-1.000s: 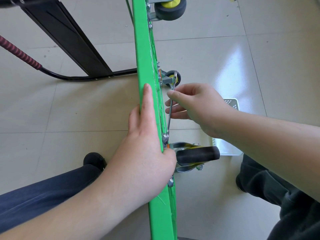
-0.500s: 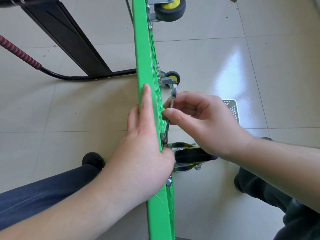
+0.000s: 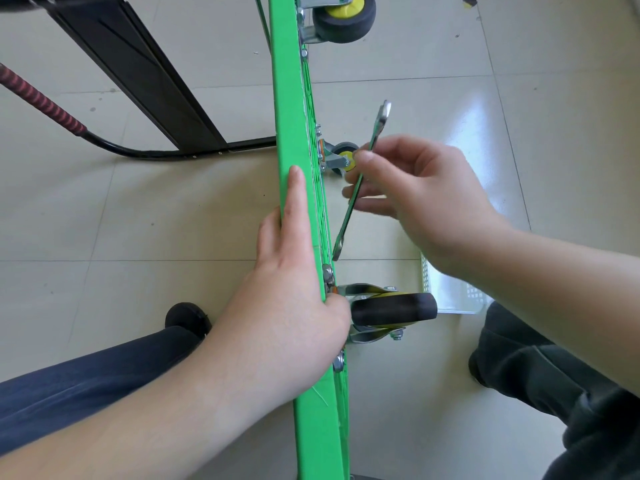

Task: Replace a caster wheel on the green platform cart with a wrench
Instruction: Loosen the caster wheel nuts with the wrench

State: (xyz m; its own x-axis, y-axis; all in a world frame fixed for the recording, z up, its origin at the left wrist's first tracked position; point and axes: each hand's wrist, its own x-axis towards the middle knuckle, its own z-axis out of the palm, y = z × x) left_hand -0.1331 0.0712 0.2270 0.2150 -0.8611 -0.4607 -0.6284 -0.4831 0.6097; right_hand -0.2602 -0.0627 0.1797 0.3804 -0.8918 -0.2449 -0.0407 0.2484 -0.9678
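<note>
Caster wheel [image 3: 393,310] sits bolted low on the green platform cart [image 3: 291,133], which stands on edge on the floor. My right hand [image 3: 426,202] pinches the wrench [image 3: 360,181]; a moment ago its lower end sat on the mounting nut [image 3: 327,273], now it's lifted clear, just above. Likely repositioning for another turn. My left hand [image 3: 294,306] lies flat, bracing the cart edge.

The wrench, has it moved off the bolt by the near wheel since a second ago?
Yes. The wrench has swung up and right, off the bolt on the green cart.
</note>
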